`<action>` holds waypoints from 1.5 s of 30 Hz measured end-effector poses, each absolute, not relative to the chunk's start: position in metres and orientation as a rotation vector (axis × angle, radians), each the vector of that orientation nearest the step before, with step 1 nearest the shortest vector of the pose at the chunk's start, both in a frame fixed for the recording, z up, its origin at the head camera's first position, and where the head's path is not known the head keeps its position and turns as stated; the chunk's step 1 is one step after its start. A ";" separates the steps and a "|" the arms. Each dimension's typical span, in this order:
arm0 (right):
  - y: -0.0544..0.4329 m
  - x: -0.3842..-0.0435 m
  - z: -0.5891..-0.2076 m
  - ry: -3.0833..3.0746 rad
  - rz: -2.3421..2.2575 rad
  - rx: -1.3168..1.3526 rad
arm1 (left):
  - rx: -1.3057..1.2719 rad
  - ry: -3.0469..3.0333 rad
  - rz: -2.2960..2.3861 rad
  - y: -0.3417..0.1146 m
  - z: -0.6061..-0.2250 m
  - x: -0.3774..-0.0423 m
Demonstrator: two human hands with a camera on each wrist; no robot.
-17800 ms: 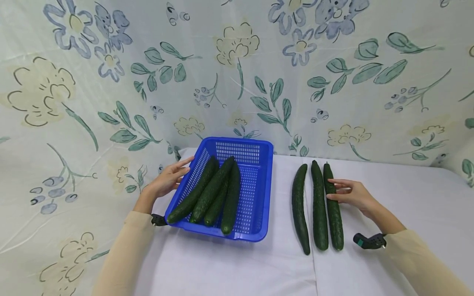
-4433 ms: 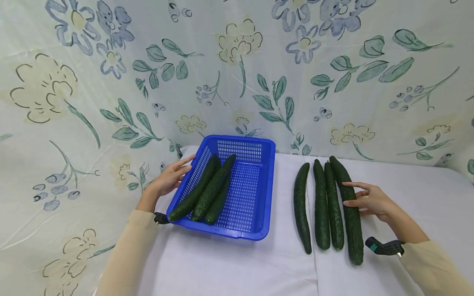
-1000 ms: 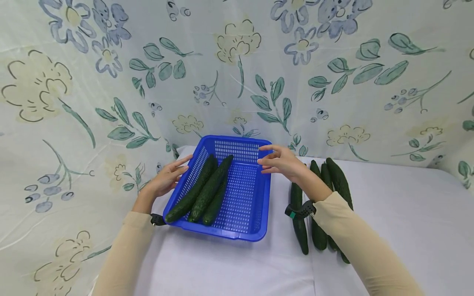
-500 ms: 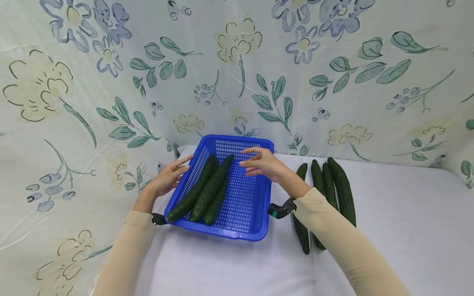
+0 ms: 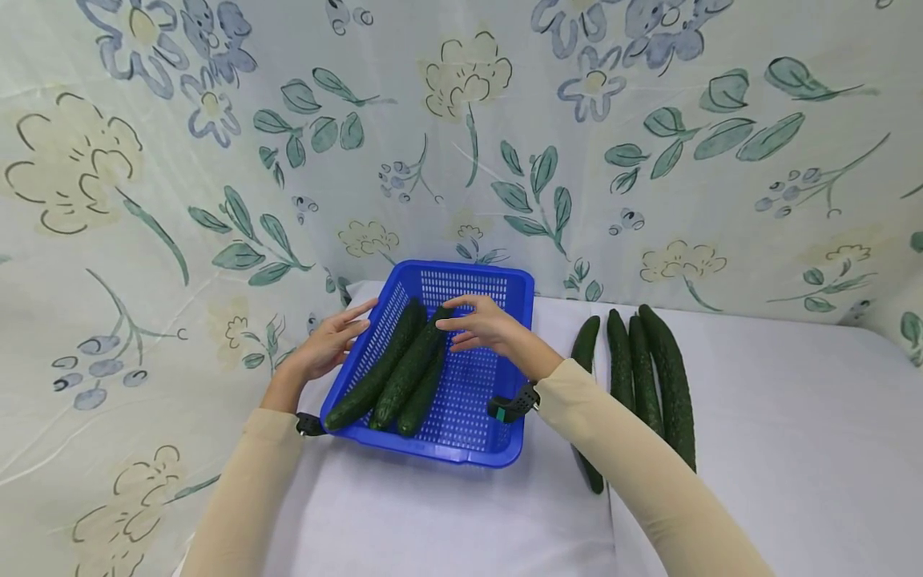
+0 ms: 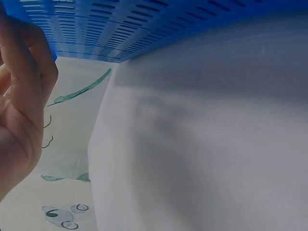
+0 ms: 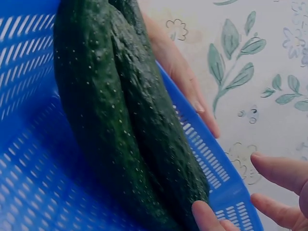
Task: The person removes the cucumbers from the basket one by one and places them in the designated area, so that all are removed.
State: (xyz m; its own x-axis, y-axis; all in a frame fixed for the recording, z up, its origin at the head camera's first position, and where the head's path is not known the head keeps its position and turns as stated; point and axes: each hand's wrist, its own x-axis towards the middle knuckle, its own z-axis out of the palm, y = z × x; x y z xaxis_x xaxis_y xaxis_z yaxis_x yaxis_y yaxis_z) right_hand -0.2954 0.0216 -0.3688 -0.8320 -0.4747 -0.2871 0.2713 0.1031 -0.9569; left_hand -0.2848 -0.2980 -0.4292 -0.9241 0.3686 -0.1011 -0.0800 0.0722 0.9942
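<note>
"Where are the hands?"

"The left hand [image 5: 323, 350] rests against the outer side of the blue basket [image 5: 461, 457], fingers loosely extended. The right hand [image 5: 488, 327] hovers above the far end of the three cucumbers [image 5: 407, 377] inside, its thumb and fingers parted."

"Touching them?"

"I can't tell from here."

"And those others?"

"Four loose cucumbers [image 5: 669, 373] lie side by side on the white-covered counter [image 5: 786, 401], right of the basket, partly hidden by the right sleeve [image 5: 642, 481]. Flowered cloth [image 5: 461, 208] hangs behind."
</note>
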 end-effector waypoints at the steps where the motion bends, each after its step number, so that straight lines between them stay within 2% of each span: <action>1: 0.019 -0.296 -0.369 1.847 -1.781 -0.188 | 0.287 2.030 1.918 -0.298 -0.429 -0.285; 13: -0.004 -0.295 -0.383 1.886 -1.753 -0.079 | 0.299 2.020 1.915 -0.297 -0.428 -0.286; 45: -0.030 -0.294 -0.395 1.980 -1.699 -0.083 | 0.331 2.014 1.925 -0.299 -0.431 -0.285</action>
